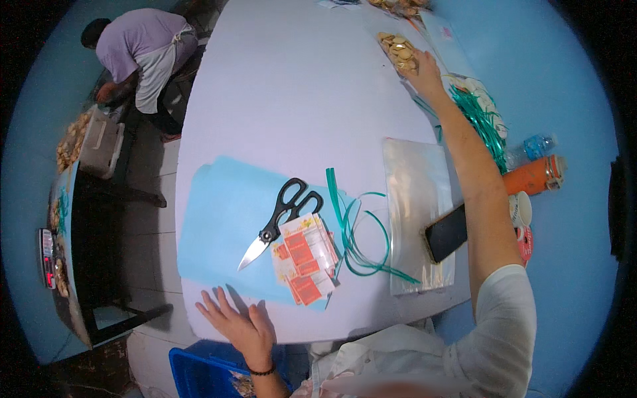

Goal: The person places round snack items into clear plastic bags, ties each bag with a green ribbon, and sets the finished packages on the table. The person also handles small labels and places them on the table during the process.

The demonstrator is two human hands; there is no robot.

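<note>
My right hand (425,74) reaches to the far right of the table, its fingers on a clear bag of flat, pale yellow-brown pieces (399,52). At the near left edge is my left hand (239,321), palm up with fingers spread and nothing in it. Before it lie light-blue sheets (224,214). Black-handled scissors (268,234) rest on them, blades partly under a stack of red-and-white printed cards (303,248). Cut green ribbons (348,239) curl beside the cards. Clear plastic bags (410,184) lie flat to the right, with a smartphone (448,234) on top.
Along the right edge are a green ribbon bundle (477,119), a plastic bottle (537,146), an orange bottle (530,176) and a cup (520,209). A blue bin (199,368) stands below the near edge. Across the aisle, a person (144,49) bends near a plastic crate (102,144).
</note>
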